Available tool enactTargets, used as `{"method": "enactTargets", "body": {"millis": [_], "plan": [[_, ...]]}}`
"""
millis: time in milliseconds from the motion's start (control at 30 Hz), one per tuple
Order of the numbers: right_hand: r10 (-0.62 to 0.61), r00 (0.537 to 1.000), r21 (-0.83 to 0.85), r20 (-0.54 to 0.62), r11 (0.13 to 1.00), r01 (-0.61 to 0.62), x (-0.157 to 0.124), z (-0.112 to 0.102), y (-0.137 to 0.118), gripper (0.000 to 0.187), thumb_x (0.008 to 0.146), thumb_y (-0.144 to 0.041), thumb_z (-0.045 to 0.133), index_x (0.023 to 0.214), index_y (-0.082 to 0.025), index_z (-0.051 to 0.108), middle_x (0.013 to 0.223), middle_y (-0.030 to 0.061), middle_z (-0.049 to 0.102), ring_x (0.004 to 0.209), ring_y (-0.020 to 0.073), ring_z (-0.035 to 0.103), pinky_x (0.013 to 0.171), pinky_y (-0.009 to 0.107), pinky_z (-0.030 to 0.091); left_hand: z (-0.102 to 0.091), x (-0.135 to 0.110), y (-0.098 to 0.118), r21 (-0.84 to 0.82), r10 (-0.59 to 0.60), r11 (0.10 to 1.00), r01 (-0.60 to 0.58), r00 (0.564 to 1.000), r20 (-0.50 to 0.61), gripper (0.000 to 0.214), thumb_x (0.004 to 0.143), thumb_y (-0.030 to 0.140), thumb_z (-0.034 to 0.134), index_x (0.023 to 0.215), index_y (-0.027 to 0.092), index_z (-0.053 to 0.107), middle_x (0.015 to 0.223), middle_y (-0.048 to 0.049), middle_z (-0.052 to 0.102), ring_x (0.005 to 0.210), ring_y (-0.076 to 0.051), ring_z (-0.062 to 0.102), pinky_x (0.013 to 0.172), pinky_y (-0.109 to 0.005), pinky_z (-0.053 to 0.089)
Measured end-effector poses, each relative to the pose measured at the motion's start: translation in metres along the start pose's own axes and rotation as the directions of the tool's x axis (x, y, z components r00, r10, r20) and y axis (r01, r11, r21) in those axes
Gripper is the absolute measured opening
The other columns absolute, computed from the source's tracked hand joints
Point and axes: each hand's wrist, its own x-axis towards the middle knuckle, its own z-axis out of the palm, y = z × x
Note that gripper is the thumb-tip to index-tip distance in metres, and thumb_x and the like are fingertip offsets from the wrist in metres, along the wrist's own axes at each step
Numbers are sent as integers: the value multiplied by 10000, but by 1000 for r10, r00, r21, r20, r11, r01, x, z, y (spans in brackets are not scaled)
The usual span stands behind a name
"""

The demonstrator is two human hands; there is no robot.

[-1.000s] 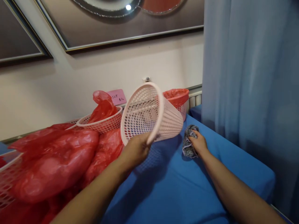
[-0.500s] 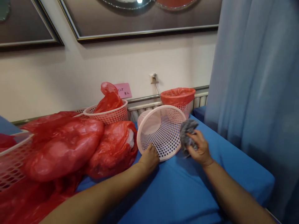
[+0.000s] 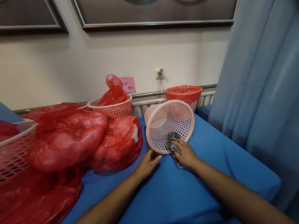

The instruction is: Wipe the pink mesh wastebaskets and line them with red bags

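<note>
A light pink perforated plastic basket [image 3: 161, 115] lies on its side on the blue-covered table, its mouth facing me. My right hand [image 3: 184, 152] grips a dark grey cloth [image 3: 172, 140]. Part of this cloth is pressed against the inside wall at the lower rim, and the rest hangs outside over the edge. My left hand [image 3: 148, 163] is at the basket's lower left rim with the thumb spread away from the fingers. Its fingertips are partly hidden beneath the rim.
Red plastic bags [image 3: 70, 140] are heaped on the left beside another basket [image 3: 16, 152]. Behind stand a basket with a red bag inside [image 3: 112, 109] and a red-lined basket [image 3: 184, 93]. A blue curtain [image 3: 257, 77] hangs at right, and a socket [image 3: 159, 73] is on the wall.
My right hand has brought the cloth from outside the basket's right side to its lower inner rim. My left hand has come off its grip on the rim, its thumb now spread.
</note>
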Motion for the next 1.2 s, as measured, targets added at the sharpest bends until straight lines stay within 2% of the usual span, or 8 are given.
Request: {"method": "enactTargets", "body": {"millis": [167,300,500,600,767,867,1033,1200], "plan": [[-189,982,110,-24,976,191,13,31,-49,671,863,-179,547,1513,-172,381,1440,148,522,1350,259,474,1155,474,388,-6,17,-9,-15,72,997,-76,979,-191,309,916,436,512,994,185,675,1017,-71,754,990,-246,688,938,-396,540],[-305,948,0,95,952,306,18,38,-65,635,843,-171,579,1467,-227,468,1481,127,476,1325,275,478,1119,447,425,-31,10,-9,60,68,997,-49,925,-373,268,920,436,513,886,202,639,833,-15,696,794,-198,650,756,-305,539],[16,998,-352,67,936,8,27,3,-17,547,785,-28,514,1288,-186,658,1315,176,602,1132,305,583,993,440,482,-40,14,0,26,125,991,-130,852,-509,254,915,457,557,880,208,588,790,6,610,714,-158,579,681,-254,494],[49,998,-276,26,960,-40,27,4,-8,548,787,-50,530,1310,-167,644,1313,186,592,1162,310,571,1019,462,466,-29,16,-6,-28,125,989,-148,909,-399,243,911,435,576,949,196,592,888,-27,651,813,-178,622,770,-286,520],[-228,962,172,148,964,202,21,29,-25,644,763,-124,610,1396,-229,564,1459,98,504,1336,230,487,1146,391,386,-13,17,-25,-115,86,989,-93,994,-63,272,888,396,597,1035,173,648,996,-74,720,962,-233,661,926,-370,518],[-228,949,105,219,972,209,25,22,-18,658,753,-83,586,1389,-248,568,1477,81,495,1340,226,480,1144,380,382,-17,18,-26,-110,86,988,-104,984,-155,260,905,402,577,997,173,659,936,-52,711,903,-214,652,861,-336,523],[131,986,-310,100,946,-94,36,-5,12,595,799,-12,469,1329,-228,632,1358,128,582,1209,271,562,1056,423,435,-23,17,-16,-38,120,989,-141,934,-338,264,914,427,578,841,177,616,789,0,624,744,-160,586,705,-264,493],[-157,979,31,134,988,154,27,20,-9,606,747,-78,593,1334,-228,611,1383,102,560,1277,240,526,1122,404,399,-12,16,-22,-93,115,987,-128,985,-128,257,898,406,589,969,167,653,952,-55,713,927,-217,658,874,-338,521]]}}
